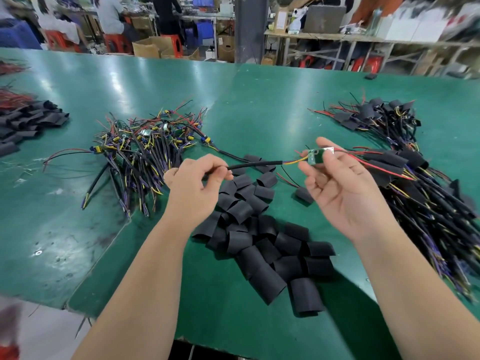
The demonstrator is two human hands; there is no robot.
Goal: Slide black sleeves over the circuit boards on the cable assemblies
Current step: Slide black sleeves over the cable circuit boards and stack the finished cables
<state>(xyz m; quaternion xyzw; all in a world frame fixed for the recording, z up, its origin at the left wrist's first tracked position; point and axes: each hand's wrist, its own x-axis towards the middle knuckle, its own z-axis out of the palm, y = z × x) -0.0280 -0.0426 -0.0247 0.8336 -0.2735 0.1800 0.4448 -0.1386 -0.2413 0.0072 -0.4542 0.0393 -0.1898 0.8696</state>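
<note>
The green tabletop (pixel 78 203) fills the frame. At right lies a heap of sleeved cables (pixel 428 203). At centre left is a tangle of bare cables (pixel 140 154), and in the lower middle a pile of black sleeves (pixel 262 237). Above that pile, my left grip (pixel 194 185) pinches a black cable (pixel 254 165) at mid-frame. My right grip (pixel 342 193) pinches its small green circuit board (pixel 318 155), uncovered, between thumb and fingertips.

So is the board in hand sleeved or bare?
Bare. The circuit board pinched in the right hand shows green, unsleeved; black sleeves lie on the table.
</note>
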